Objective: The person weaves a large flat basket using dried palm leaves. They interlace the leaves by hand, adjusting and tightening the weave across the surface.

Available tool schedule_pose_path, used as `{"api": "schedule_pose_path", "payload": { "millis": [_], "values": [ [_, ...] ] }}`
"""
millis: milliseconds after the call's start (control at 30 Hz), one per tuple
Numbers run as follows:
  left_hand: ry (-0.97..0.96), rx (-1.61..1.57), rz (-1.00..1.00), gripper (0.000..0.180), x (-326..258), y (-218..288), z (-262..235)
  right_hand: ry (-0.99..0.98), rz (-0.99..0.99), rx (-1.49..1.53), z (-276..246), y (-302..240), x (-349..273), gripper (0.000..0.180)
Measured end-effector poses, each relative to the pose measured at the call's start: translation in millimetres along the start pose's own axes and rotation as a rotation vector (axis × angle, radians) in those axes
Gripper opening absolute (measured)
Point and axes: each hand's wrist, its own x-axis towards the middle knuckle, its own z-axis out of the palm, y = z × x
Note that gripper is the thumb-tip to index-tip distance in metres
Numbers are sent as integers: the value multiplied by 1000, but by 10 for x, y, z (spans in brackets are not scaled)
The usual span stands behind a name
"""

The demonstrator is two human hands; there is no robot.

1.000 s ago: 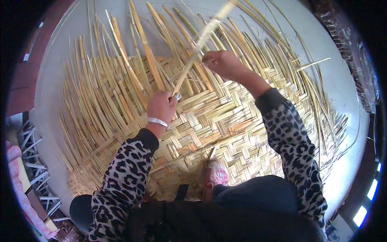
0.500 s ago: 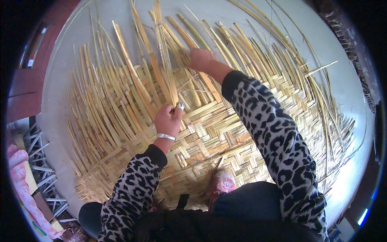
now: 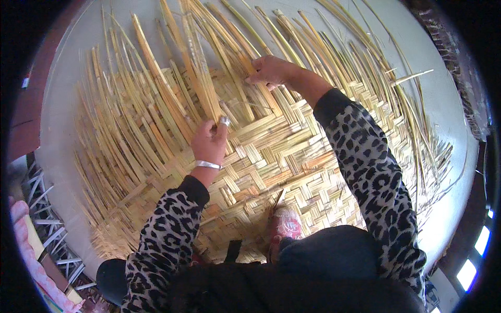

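A partly woven mat [image 3: 271, 156] of flat, straw-coloured reed strips spreads under me, its loose ends fanning toward the far side. My left hand [image 3: 210, 143], with a silver bangle and a pale wrapping on the thumb, is closed on the near end of a bundle of raised reed strips [image 3: 201, 68]. Farther away and to the right, my right hand [image 3: 275, 72] has its fingers bent round more reed strips [image 3: 242, 57] beside that bundle. Its fingertips are partly hidden. Between the hands, several thin strips lie crossed near the edge of the tight weave.
My shoe [image 3: 286, 221], red with a pale pattern, presses on the mat's near part. Loose strips [image 3: 412, 77] stick out at the right. Pale grey floor [image 3: 62, 94] surrounds the mat. A white lattice rack [image 3: 49, 229] and pink cloth [image 3: 31, 250] are at the left edge.
My right hand has moved slightly right and is no longer blurred. My left hand still grips its bundle. The whole view has shifted a little.
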Motion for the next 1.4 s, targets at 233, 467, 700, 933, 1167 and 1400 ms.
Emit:
{"api": "schedule_pose_path", "payload": {
  "millis": [233, 467, 700, 933, 1167, 1400],
  "values": [
    [12, 25, 55, 31, 7, -141, 55, 231, -96, -244, 120, -61, -202, 40],
    [-67, -73, -59, 31, 36, -164, 72, 376, -168, -368, 198, -40, -249, 35],
    [-95, -91, -39, 32, 39, -131, 42, 245, -96, -176, 154, 24, -262, 39],
    [-68, -41, 9, 28, 57, -160, 42, 77, 26, 68, 86, 188, -226, 44],
    [-80, -149, 7, 27, 48, -117, 24, 31, 5, 196, 70, 219, -262, 37],
    [-77, -140, 28, 23, 44, -97, 7, 26, -54, 328, 48, 205, -384, 39]
  ]
}}
